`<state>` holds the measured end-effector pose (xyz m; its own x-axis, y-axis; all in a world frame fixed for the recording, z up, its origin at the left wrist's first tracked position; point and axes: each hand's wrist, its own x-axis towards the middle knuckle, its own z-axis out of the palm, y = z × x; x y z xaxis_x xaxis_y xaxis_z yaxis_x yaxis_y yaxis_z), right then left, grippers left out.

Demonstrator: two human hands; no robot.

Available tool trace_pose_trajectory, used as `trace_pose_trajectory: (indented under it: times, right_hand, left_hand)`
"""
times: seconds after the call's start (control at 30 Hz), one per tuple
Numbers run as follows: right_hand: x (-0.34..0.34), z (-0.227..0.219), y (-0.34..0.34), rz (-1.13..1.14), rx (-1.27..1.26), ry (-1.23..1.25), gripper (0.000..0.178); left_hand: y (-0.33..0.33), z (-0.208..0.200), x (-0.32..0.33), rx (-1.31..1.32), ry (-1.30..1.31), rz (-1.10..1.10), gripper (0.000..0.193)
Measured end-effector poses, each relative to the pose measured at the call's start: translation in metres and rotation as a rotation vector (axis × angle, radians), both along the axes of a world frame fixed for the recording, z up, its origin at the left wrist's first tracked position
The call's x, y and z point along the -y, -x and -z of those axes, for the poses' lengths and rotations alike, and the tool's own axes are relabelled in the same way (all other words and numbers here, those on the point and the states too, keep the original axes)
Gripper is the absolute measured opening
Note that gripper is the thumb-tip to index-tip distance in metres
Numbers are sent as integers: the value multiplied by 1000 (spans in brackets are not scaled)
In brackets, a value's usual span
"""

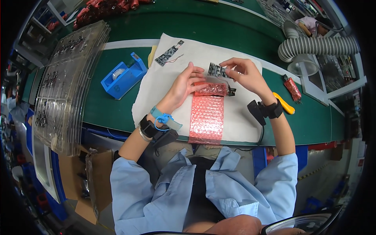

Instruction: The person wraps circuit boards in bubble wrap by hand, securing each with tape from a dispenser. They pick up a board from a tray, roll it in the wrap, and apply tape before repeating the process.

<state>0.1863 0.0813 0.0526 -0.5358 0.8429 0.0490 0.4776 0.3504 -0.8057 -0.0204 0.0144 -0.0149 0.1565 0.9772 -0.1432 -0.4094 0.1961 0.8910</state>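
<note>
A pink bubble-wrap sheet [206, 117] lies on a white cloth [156, 90], its far end rolled into a bundle [210, 89]. My left hand [184, 85] presses on that rolled end with fingers curled over it. My right hand [243, 72] pinches a dark circuit board [216, 69] just beyond the roll; thin wires with a black plug [231, 92] trail from it. A second circuit board [169, 53] lies at the cloth's far left. Both wrists wear black bands, the left also a blue strap.
A blue tape dispenser [124, 76] sits left of the cloth on the green table [109, 102]. Stacked clear trays [68, 82] fill the left. A yellow tool [285, 103] and a red wrapped pack [292, 88] lie right; a grey ribbed hose [317, 46] beyond. Another person works far right.
</note>
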Motion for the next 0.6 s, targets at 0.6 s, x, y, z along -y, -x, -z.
trace_pose_trajectory:
  times: [0.6]
  right_hand:
    - [-5,25,6,-231,65,341,9]
  left_hand:
    - [17,-5,0,-506,-582,-202,37]
